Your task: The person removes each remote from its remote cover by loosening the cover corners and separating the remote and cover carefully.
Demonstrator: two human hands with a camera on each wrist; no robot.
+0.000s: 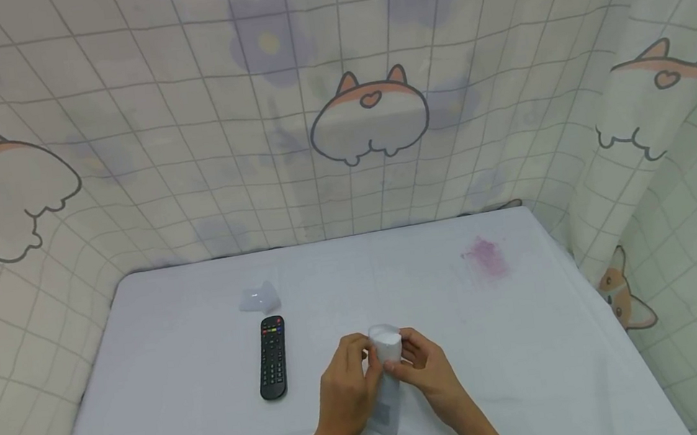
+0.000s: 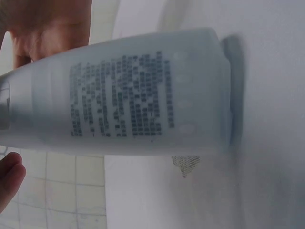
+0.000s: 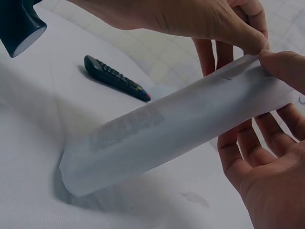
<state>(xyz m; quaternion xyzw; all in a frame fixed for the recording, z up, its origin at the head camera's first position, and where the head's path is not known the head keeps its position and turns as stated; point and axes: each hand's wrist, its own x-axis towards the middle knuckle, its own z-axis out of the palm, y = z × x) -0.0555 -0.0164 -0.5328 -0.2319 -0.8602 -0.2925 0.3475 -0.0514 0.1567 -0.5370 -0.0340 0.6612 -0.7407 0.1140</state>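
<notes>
White tube (image 3: pixel 176 129) slants across the view, low end resting on the white cloth (image 3: pixel 38 191), printed text on its side. Left hand (image 3: pixel 190 21) pinches the tube's top edge from above. Right hand (image 3: pixel 267 162) sits under the upper end, thumb on top, fingers curled below. Black remote (image 3: pixel 116 78) lies on the cloth behind, apart from the tube. Dark object (image 3: pixel 19 24) in the top left corner.
</notes>
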